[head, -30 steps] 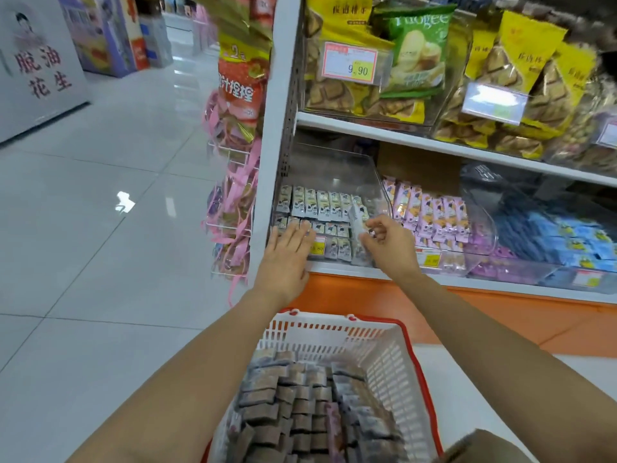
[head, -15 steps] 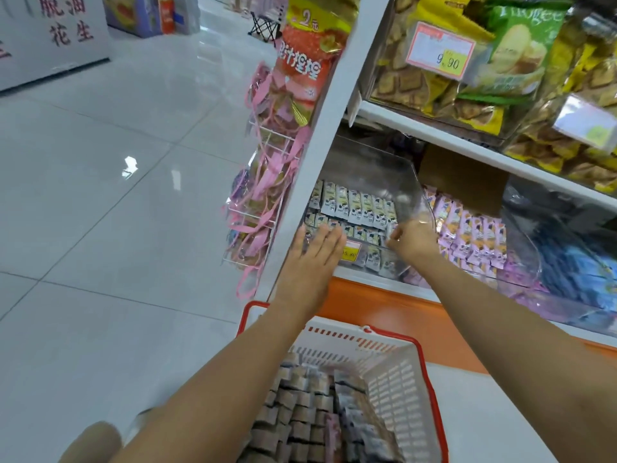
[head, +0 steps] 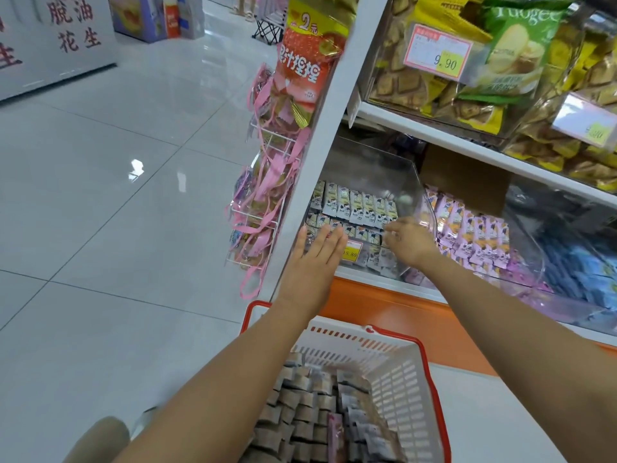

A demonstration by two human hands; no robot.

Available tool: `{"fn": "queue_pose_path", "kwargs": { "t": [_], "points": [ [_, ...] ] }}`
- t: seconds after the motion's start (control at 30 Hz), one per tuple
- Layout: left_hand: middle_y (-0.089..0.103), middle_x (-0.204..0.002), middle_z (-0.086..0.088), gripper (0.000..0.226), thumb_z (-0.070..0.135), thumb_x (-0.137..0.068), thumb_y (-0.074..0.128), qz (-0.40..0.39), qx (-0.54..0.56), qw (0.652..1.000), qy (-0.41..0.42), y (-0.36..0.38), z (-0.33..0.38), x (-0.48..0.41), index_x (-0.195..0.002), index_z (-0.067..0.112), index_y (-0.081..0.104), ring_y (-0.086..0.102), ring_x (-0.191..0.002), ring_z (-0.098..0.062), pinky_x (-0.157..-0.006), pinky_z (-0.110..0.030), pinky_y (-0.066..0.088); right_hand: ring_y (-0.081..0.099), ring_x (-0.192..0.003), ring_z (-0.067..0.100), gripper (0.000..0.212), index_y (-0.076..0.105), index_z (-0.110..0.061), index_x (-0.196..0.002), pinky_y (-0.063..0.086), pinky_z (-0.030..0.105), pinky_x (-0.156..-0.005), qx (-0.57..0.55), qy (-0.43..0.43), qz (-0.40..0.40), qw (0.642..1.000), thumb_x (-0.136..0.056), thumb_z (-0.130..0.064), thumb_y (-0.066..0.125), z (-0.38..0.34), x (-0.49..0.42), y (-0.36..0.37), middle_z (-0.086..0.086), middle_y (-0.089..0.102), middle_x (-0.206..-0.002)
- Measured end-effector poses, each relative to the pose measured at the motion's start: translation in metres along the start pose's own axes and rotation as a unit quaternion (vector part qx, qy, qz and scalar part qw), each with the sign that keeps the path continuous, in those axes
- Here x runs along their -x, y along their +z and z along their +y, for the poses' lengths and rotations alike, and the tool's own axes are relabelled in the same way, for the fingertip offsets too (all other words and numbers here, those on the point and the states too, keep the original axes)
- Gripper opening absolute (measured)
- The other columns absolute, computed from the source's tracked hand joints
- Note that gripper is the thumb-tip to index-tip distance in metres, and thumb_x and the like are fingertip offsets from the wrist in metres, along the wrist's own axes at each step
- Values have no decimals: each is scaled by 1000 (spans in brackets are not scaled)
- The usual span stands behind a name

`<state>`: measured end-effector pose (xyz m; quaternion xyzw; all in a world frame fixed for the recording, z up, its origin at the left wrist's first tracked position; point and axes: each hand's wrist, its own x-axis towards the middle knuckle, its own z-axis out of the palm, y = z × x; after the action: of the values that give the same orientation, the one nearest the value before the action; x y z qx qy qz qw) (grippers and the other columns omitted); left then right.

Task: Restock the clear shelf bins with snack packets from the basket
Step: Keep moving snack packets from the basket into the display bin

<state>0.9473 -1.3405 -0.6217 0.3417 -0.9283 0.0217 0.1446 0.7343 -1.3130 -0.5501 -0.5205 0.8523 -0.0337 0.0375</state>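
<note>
Sign: a white board (head: pixel 50 38) with red Chinese characters stands at the far left on the floor.
Floor: glossy pale tiles (head: pixel 100 195) fill the left half of the view.
Wire rack: a rack (head: pixel 263 208) hung with pink-strapped packs is fixed to the shelf end, with a red-orange bag (head: pixel 300 68) marked 2 above it.
Left hand: the left hand (head: pixel 317 259) is flat, fingers straight and pressed together, palm against the front of the clear bin beside its yellow price label (head: pixel 350 250).
Basket: a white basket (head: pixel 400 379) with a red rim sits low between the 2 forearms, filled with stacked packets (head: pixel 300 412) in neat rows.
Clear bin: the clear bin (head: pixel 384 175) sits leftmost on the lower shelf, holding grey-and-white packets (head: pixel 354 203) in rows.
Right hand: the right hand (head: pixel 409 243) reaches over the bin's front right edge, fingers curled down; whether it pinches a packet I cannot tell.
Upper shelf: a tag reading 9.90 (head: pixel 437 51) fronts yellow packets (head: pixel 400 81) and a green bag (head: pixel 514 41).
Next bin: pink packets (head: pixel 474 235) lie just beside the right hand.
Far right: blue packets (head: pixel 581 272) fill another clear bin.
</note>
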Motion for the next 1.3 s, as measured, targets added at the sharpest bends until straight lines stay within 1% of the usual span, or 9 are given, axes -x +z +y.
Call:
{"fn": "queue_pose_path", "kwargs": {
  "t": [0.07,0.17,0.27,0.4,0.57,0.77,1.0,1.17,1.3],
  "points": [
    [-15,-163,-5,88,7,-92,46,-2,-1,1000,0,0,1,-1,-154,14,-16,-16,-150,-24,-115,-51,-19,61,-103,27,38,67,-8,-115,47,39,-96,-8,-5,-41,999,-103,-32,41,0,-2,0,15,61,-124],
    [-15,-164,-4,88,5,-91,44,-2,0,1000,-1,2,0,-1,-154,14,-16,-16,-150,-23,-116,-50,-18,60,-70,20,48,58,-7,-77,48,31,-69,1,26,-94,995,-104,-40,35,-1,-2,-5,7,57,-72],
    [-14,-164,-4,88,5,-90,44,1,2,1000,-1,4,0,-1,-154,15,-16,-17,-150,-23,-117,-50,-18,67,-78,26,44,66,-6,-95,46,29,-65,11,30,-106,994,-105,-36,34,-3,1,-11,11,44,-60],
    [-15,-164,-4,87,4,-91,42,-2,-1,1000,-2,4,1,-2,-154,15,-16,-17,-150,-23,-117,-50,-18,69,-85,28,50,62,-8,-83,49,39,-94,18,32,-126,991,-104,-42,32,-6,2,-10,15,49,-66],
    [-17,-163,-5,88,5,-91,42,0,-13,1000,1,7,0,-2,-153,14,-19,-18,-149,-24,-118,-51,-16,60,-74,26,57,52,-7,-69,48,34,-82,7,33,-112,993,-105,-42,25,-5,3,-14,9,46,-60],
    [-22,-162,-4,89,12,-93,46,-4,3,1000,5,6,0,2,-153,15,-20,-23,-148,-23,-119,-49,-15,47,-53,18,45,50,-8,-62,39,26,-60,-110,-32,42,993,-102,-26,44,1,16,-7,4,48,-56],
    [-13,-163,-6,87,20,-94,53,4,59,998,-7,5,-9,33,-156,17,-8,-22,-147,-22,-118,-40,-18,59,-89,12,22,70,-13,-104,45,18,-75,-196,-122,86,969,-100,-23,51,-31,50,1,-1,65,-99],
    [17,-162,-11,83,23,-88,59,-28,81,994,-61,37,-25,73,-157,13,14,10,-151,-29,-121,-50,15,58,-92,9,20,70,-15,-110,50,25,-82,-240,-183,98,948,-96,-15,56,-49,76,35,-2,66,-101],
    [16,-163,-9,75,26,-93,54,-98,93,986,-102,58,-32,99,-156,14,13,9,-151,-28,-123,-45,4,60,-96,10,22,68,-17,-115,49,23,-86,-252,-184,9,950,-97,-17,57,-55,97,80,-1,65,-108]
  ]
}}
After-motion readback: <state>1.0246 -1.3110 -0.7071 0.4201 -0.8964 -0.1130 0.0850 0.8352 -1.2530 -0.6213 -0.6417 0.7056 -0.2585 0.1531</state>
